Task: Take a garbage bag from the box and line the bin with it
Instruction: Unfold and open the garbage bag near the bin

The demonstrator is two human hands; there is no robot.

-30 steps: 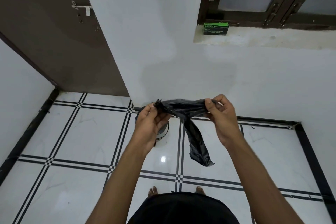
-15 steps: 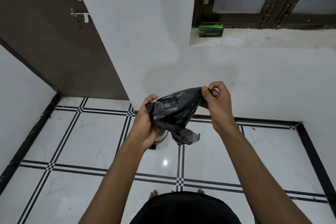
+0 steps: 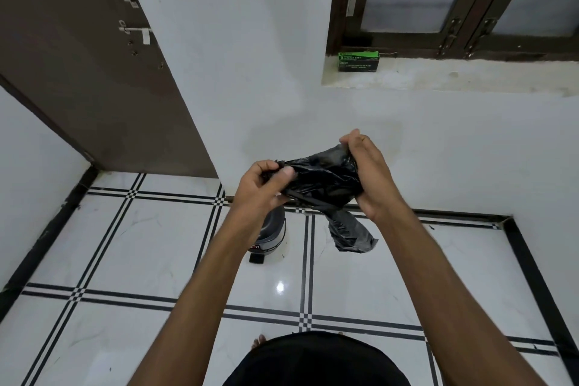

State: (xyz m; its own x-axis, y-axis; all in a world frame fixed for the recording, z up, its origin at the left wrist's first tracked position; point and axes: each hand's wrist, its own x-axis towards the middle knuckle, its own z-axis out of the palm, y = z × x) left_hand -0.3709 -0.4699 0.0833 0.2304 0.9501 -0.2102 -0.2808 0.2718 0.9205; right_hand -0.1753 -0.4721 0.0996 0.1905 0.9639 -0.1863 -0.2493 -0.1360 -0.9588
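Note:
A crumpled black garbage bag [image 3: 326, 180] is held between both hands in front of me, one end hanging down toward the floor. My left hand [image 3: 261, 189] pinches its left edge with thumb and fingers. My right hand [image 3: 371, 177] grips its upper right edge. Below, a small dark pedal bin [image 3: 272, 233] stands on the floor by the wall, mostly hidden behind my left wrist. The green garbage bag box [image 3: 358, 61] sits on the window ledge, far above the hands.
White tiled floor [image 3: 141, 244] with black line pattern runs to the wall [image 3: 266, 88]. A brown door [image 3: 78, 66] stands at the left. A dark-framed window [image 3: 454, 0] is above the ledge. My bare toes [image 3: 259, 340] show at the bottom.
The bag went from a stretched strip to a bunched mass between the hands. Both hands have come closer together, and the hanging tail now dangles below the right hand.

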